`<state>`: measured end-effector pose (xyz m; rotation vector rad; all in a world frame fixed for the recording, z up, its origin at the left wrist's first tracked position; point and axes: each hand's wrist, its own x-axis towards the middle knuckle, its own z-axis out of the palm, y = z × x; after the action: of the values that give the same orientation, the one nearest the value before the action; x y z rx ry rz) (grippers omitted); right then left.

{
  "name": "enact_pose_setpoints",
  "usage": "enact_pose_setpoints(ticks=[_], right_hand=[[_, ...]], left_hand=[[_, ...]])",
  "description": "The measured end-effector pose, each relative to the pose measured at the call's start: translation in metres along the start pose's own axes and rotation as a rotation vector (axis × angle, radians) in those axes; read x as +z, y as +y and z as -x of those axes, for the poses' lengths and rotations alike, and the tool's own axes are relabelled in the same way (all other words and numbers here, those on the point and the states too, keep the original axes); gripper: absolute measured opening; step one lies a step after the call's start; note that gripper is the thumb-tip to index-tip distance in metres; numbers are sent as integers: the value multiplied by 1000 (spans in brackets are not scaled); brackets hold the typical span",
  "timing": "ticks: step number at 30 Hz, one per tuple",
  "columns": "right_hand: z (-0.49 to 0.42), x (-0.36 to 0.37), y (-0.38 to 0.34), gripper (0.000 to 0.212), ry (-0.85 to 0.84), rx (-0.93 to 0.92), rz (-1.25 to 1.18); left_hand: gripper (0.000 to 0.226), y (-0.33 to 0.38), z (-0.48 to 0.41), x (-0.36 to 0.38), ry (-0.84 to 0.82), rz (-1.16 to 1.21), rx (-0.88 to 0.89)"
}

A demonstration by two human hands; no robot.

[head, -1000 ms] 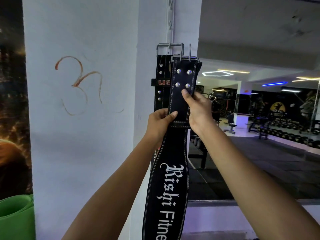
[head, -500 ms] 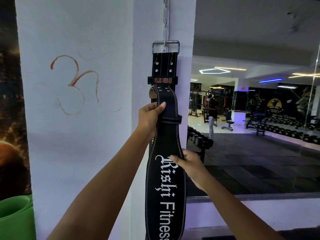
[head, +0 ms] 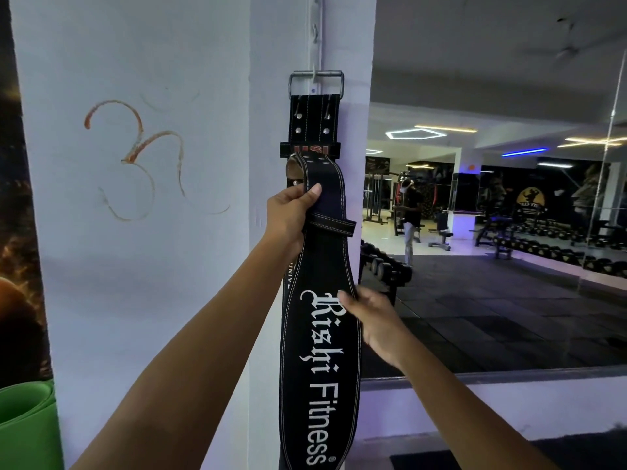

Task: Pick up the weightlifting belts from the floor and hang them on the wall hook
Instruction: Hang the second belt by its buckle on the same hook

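A black belt with a red USI label (head: 315,123) hangs flat on the white pillar, its metal buckle (head: 316,83) over the wall hook (head: 315,76). In front of it a wide black "Rishi Fitness" belt (head: 319,368) hangs down past the bottom edge. Its upper end is bent over backwards just under the USI label. My left hand (head: 293,217) grips that belt's narrow part near the keeper loop. My right hand (head: 373,320) pinches its right edge beside the white lettering, thumb in front.
A vertical strip of more hooks (head: 317,32) runs up the pillar. A large mirror (head: 492,232) to the right reflects a dumbbell rack, benches and a standing person. A rolled green mat (head: 25,422) stands at lower left. An orange symbol (head: 142,157) marks the wall.
The belt's buckle end, held up at the hook a second ago, has dropped and folded back. My right hand moved down from the top to the wide lettered part. My left hand keeps its grip.
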<state>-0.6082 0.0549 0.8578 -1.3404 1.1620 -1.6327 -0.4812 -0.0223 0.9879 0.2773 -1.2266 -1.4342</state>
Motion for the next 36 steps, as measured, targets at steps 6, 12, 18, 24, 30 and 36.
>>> enact_pose_setpoints(ticks=[6,12,18,24,30,36], right_hand=[[3,-4,-1,29,-35,-11,13],[21,-14,26,42,-74,147,71],[7,-13,9,32,-39,28,-38],[36,-21,54,42,-23,260,108],[18,-1,-5,17,-15,66,0],[-14,27,-80,9,187,-175,-40]], left_hand=[[11,9,-2,5,-8,15,25],[7,7,-2,2,-2,11,16],[9,19,-6,5,-13,45,60],[7,26,-5,0,-18,69,87],[7,31,-4,4,-64,49,132],[11,20,6,-1,-78,-13,112]])
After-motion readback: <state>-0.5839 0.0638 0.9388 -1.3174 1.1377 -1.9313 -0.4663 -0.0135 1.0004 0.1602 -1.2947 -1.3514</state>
